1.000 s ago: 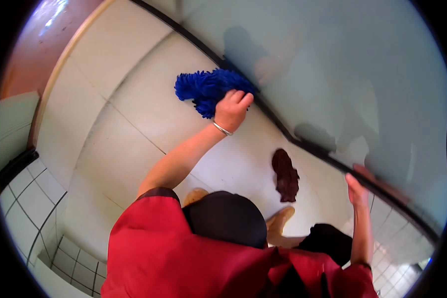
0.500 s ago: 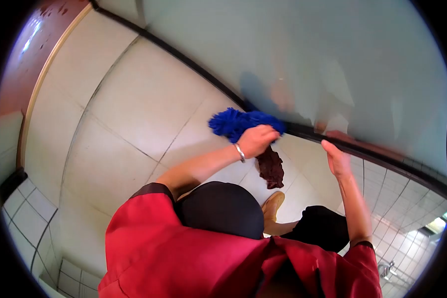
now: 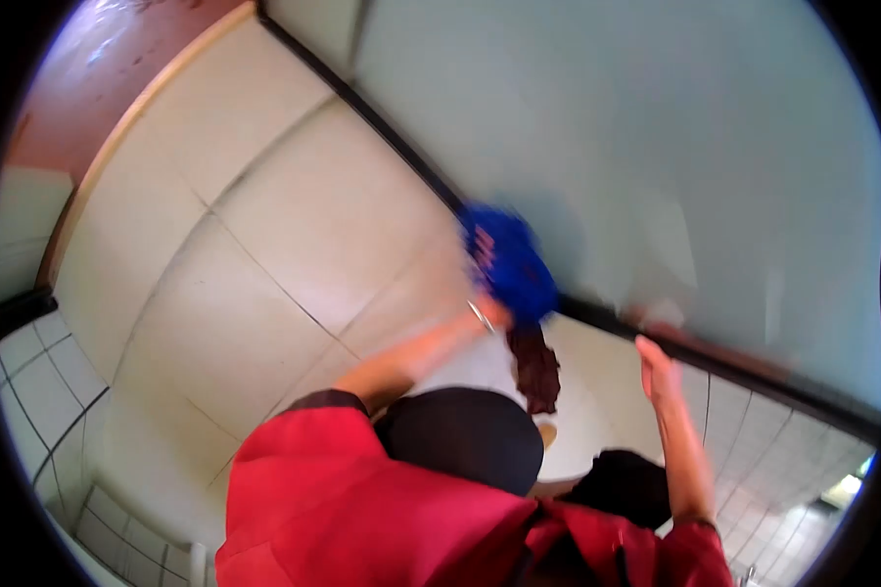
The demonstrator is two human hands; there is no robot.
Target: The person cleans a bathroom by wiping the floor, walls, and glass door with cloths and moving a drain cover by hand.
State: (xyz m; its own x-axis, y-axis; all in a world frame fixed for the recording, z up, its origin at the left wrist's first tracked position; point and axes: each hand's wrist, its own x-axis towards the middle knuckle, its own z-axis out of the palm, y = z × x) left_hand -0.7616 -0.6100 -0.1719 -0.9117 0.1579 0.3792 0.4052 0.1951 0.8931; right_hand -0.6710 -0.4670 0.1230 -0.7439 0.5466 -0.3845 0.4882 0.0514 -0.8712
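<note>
My left hand [image 3: 495, 310], with a silver bracelet at the wrist, is closed on a shaggy blue cleaning cloth [image 3: 514, 264]. The cloth is pressed to the lower part of a frosted glass panel [image 3: 597, 147], next to its black bottom frame; motion blurs both hand and cloth. Just below that hand a crumpled dark brown cloth [image 3: 536, 377] hangs or lies; I cannot tell whether the hand grips it too. My right hand [image 3: 660, 372] is by the black frame [image 3: 715, 364] on the right, fingers stretched out and holding nothing.
Pale floor tiles [image 3: 294, 215] spread out on the left, bordered by a tan edge strip [image 3: 157, 83] with a wet reddish floor [image 3: 132, 59] beyond. White wall tiles [image 3: 44, 377] stand at lower left. My bent knee [image 3: 460, 435] is close below the left arm.
My left hand has swung the blue cloth from over the floor tiles up against the glass. The view has shifted, and my right hand appears lower beside the frame.
</note>
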